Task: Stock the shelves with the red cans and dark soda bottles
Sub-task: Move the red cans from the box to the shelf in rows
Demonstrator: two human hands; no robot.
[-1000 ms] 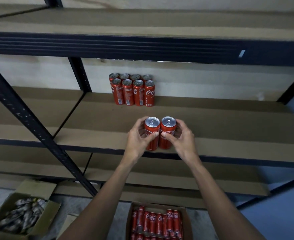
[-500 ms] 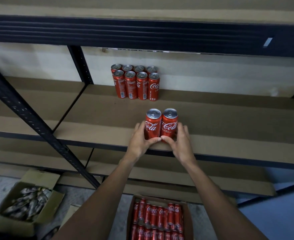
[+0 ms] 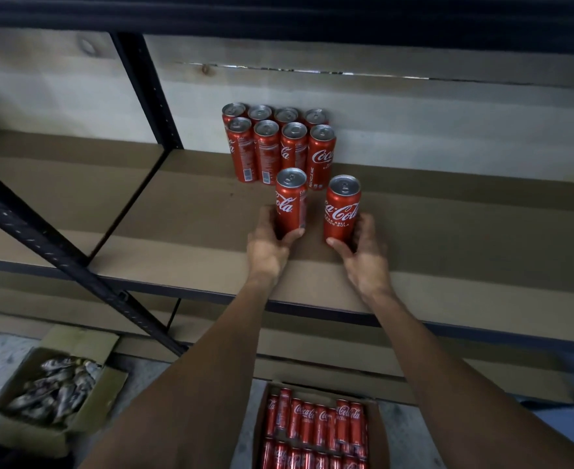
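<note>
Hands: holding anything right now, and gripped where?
Yes: left hand grips the left can around its lower body; right hand grips the right can near its base.

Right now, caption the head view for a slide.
Left hand grips left can, right hand grips right can, before stocked cans.

Brown shelf (image 3: 465, 238), eight red cans (image 3: 278, 150) blocked against the back wall (image 3: 448, 130), left front can (image 3: 290, 203) and right front can (image 3: 341, 211) upright, apart

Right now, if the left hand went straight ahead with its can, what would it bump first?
Probably the front row of the stocked cans. The left hand grips a can just before them, so that can would touch first; the gap is hard to judge.
</note>
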